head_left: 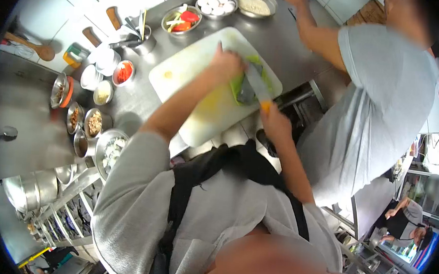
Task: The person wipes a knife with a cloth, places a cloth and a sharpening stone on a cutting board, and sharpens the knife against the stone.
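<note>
A knife (257, 83) is in my right hand (277, 125), which is closed round its yellow-orange handle. Its broad blade slants up and left across a bright green, flat piece with a dark grey middle (244, 92), whose kind I cannot make out. Under that piece is a white cutting board (177, 83), stained yellowish in spots. At the far end of the blade, my left hand (228, 65) rests with its thumb sticking up and its fingers stretched toward the tip. The fingertips are partly blurred, and whether they press on the blade is unclear.
Behind the board stand bowls of cut peppers (188, 16), eggs (216, 4) and pale grains (254, 6). Small bowls, a pot of utensils (145, 43) and a bowl of chopped white pieces (112, 152) line the left. A co-worker (364, 111) stands close on the right.
</note>
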`<move>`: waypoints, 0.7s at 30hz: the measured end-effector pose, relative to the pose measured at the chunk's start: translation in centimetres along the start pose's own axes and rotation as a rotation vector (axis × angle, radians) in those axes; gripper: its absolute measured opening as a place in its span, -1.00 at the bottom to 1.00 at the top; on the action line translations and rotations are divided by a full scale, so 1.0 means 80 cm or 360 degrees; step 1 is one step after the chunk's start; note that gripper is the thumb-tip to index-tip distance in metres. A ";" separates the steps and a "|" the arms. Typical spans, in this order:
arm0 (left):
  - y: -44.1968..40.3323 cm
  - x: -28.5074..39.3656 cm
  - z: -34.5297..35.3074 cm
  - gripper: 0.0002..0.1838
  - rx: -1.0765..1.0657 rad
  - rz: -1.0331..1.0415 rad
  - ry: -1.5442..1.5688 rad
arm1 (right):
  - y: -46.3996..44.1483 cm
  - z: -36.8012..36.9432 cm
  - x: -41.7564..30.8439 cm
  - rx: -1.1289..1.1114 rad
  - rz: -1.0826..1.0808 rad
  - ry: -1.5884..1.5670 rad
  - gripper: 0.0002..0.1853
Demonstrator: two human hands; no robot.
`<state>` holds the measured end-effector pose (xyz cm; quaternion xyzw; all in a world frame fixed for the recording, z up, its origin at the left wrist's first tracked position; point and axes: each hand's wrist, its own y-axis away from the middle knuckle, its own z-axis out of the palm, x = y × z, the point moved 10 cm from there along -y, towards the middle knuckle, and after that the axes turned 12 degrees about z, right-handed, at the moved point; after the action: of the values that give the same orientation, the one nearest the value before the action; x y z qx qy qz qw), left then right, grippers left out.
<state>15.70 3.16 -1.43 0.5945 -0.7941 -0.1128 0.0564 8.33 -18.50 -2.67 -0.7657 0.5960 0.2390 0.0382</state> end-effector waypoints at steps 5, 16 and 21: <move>0.035 0.063 0.010 -0.39 0.0572 0.0106 -0.0315 | 0.042 0.018 0.045 -0.0075 0.0055 0.0163 -0.52; 0.059 0.113 0.017 -0.38 0.0814 0.0322 -0.0255 | 0.099 0.007 0.058 -0.0028 0.0091 0.0131 -0.49; -0.013 0.028 -0.024 -0.41 0.0489 -0.0008 -0.0074 | -0.006 0.021 0.042 0.0083 -0.0005 0.0012 -0.53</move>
<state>16.41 0.50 0.04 0.5953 -0.8017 -0.0038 -0.0540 8.79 -20.79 -5.67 -0.7663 0.6010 0.2203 0.0562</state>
